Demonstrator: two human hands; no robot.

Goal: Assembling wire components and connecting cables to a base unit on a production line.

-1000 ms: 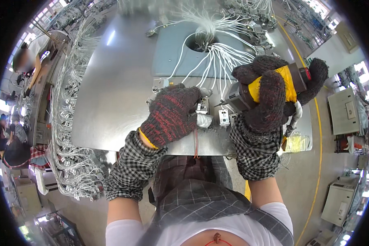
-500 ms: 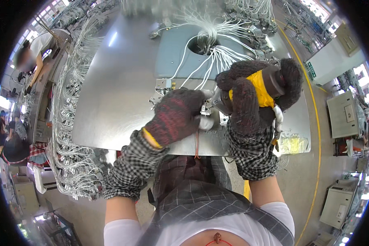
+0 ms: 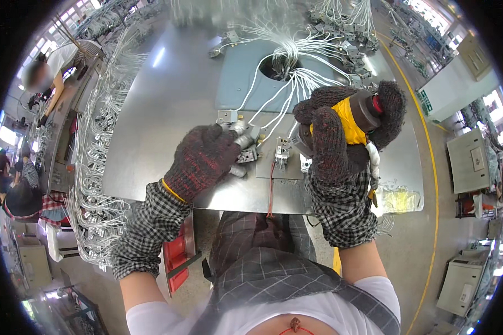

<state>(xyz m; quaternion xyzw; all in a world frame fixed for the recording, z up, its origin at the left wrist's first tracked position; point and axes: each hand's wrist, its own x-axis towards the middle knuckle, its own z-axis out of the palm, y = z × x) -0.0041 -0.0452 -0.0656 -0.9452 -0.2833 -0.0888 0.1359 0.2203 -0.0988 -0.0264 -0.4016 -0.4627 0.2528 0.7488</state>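
Observation:
My left hand (image 3: 204, 159), in a dark knitted glove with red flecks and whitish wrapped fingertips, closes round a small metal connector block (image 3: 247, 155) just left of a small fixture (image 3: 282, 149). Another metal block (image 3: 226, 116) lies beyond those fingers, at the end of a white wire. My right hand (image 3: 332, 139), gloved alike, wraps round a dark hand-held power tool (image 3: 353, 120) bound with yellow tape. The tool's nose points down-left beside the fixture; its tip is hidden. Thin red wires (image 3: 271, 192) hang from the fixture over the near table edge.
A metal table (image 3: 145, 123) carries a grey plate (image 3: 235, 84) with a round hole full of white wires (image 3: 288, 53). More wired blocks line its far right. Wire bundles (image 3: 98, 218) hang on the left. A person (image 3: 53, 75) bends over a bench at far left.
My left hand has drawn left from the fixture, uncovering it, and now has a metal block in its fingers. My right hand and the tool stay in nearly the same place.

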